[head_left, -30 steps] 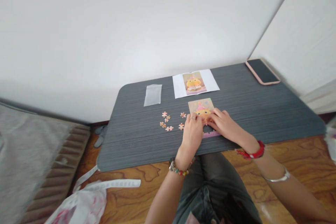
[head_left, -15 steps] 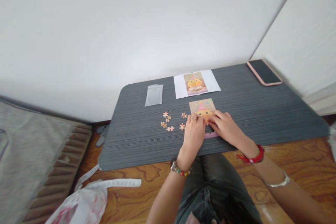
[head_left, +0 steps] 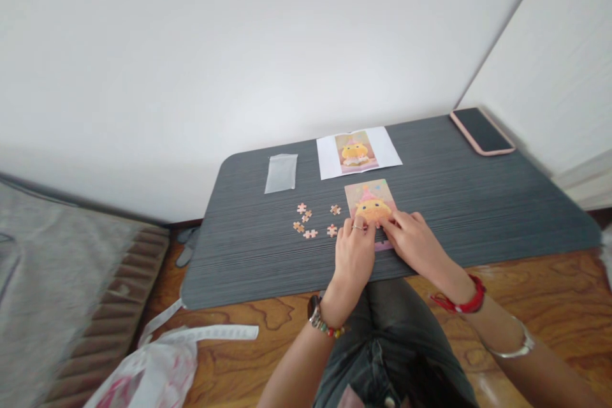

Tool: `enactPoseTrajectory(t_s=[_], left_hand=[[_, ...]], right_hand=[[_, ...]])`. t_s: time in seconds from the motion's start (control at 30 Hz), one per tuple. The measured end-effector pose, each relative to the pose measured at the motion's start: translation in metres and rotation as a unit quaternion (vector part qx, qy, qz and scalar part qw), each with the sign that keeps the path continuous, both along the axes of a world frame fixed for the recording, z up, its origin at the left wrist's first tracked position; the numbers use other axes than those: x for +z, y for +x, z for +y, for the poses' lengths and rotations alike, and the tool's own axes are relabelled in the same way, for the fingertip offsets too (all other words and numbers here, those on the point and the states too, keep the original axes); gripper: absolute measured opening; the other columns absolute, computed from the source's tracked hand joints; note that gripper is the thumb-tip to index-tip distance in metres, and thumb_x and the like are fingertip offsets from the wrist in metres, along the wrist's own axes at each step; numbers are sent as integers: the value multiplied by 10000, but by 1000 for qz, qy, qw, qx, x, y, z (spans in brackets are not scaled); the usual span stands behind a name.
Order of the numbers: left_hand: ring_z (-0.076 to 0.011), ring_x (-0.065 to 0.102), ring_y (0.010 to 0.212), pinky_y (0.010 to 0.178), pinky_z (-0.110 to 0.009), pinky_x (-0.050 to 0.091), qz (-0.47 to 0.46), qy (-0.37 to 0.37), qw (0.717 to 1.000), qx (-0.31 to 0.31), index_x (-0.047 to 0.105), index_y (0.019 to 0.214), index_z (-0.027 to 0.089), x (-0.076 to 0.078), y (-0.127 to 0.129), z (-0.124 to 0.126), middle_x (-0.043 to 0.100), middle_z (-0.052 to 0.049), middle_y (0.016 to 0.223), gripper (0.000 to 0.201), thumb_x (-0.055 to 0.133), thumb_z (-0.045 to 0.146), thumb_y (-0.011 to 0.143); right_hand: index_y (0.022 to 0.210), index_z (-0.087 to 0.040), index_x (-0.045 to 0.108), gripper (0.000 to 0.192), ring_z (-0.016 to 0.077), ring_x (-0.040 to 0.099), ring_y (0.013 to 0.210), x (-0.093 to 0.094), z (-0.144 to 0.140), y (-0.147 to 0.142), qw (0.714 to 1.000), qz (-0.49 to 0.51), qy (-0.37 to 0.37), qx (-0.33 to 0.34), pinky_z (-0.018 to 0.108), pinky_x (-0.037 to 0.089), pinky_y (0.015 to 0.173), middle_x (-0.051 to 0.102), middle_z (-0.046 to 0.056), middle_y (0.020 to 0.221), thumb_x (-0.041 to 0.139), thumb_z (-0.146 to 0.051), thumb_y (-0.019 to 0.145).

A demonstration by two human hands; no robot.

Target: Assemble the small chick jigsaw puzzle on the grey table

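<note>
A small jigsaw puzzle (head_left: 370, 201) showing a yellow chick with a pink hat lies on the dark grey table (head_left: 478, 204). My left hand (head_left: 354, 254) and my right hand (head_left: 415, 242) rest side by side on its near part, fingertips pressing on the pieces where they meet. The lower part of the puzzle is hidden under both hands. Whether either hand pinches a piece cannot be told. Several loose pieces (head_left: 306, 220) lie just left of my left hand.
A printed reference picture (head_left: 356, 152) on white paper lies behind the puzzle. A clear plastic bag (head_left: 281, 173) sits to its left. A phone (head_left: 482, 131) in a pink case lies at the far right corner. A white plastic bag (head_left: 157, 370) is on the wooden floor.
Both hands have slid slightly toward me along the puzzle, uncovering more of the chick picture. The loose pieces have not moved.
</note>
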State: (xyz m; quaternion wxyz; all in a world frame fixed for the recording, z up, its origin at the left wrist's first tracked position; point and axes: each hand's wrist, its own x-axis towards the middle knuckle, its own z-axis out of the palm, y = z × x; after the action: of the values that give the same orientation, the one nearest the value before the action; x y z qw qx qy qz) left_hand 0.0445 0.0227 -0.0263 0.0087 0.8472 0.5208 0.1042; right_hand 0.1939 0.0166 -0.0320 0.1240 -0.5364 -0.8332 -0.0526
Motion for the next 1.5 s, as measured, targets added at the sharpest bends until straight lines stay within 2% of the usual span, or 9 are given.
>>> enactPoseTrajectory(t_s=[0.17,0.47,0.67,0.8,0.97,1.3,1.5], left_hand=[[-233,475,900,747,-377,478,-4,-12,1000,-5,572,1027,206,5,-2,-5,528,-96,1044,211,425,168,880],[-234,472,930,758,-376,477,-7,-19,1000,-21,595,1003,202,10,-2,-3,516,-100,1051,247,411,114,863],[-198,474,902,800,-356,458,-64,-16,998,8,561,1144,242,6,-23,-2,501,-80,1020,416,403,33,821],[-205,472,914,806,-380,453,-57,-12,996,61,542,1184,260,10,-43,-2,484,-79,1034,367,472,140,844],[-250,447,991,800,-421,459,-35,-25,997,58,520,1204,314,12,-43,1,437,-92,1170,401,583,342,809],[-283,413,1040,804,-444,457,-28,-35,997,67,563,1145,327,7,-37,9,402,-79,1247,329,566,356,817],[-246,447,1007,821,-412,463,-58,-13,997,41,579,1126,291,11,-41,14,443,-80,1201,317,587,324,811]], right_hand=[[1022,-163,634,270,197,526,812,-1,-6,0,1000,2,0,4,319,300,703,605,96,883,402,-138,886],[927,-175,664,276,201,532,848,1,-1,0,997,55,-50,6,318,334,718,604,101,914,409,-103,849],[1083,-190,614,294,205,546,897,-7,0,17,989,144,-16,-9,333,409,733,577,96,954,397,-189,886],[1194,-218,552,339,204,555,854,-18,6,41,984,174,-22,-25,342,457,710,545,75,916,431,-292,886],[1241,-248,521,370,202,556,881,-23,16,58,987,150,-52,10,350,470,719,527,71,951,446,-319,885],[1208,-201,560,361,209,551,888,-22,27,59,990,122,-61,31,357,467,724,533,101,982,448,-327,889],[1160,-198,589,333,205,548,883,-19,28,56,983,176,-51,19,366,464,764,543,85,940,457,-334,886]])
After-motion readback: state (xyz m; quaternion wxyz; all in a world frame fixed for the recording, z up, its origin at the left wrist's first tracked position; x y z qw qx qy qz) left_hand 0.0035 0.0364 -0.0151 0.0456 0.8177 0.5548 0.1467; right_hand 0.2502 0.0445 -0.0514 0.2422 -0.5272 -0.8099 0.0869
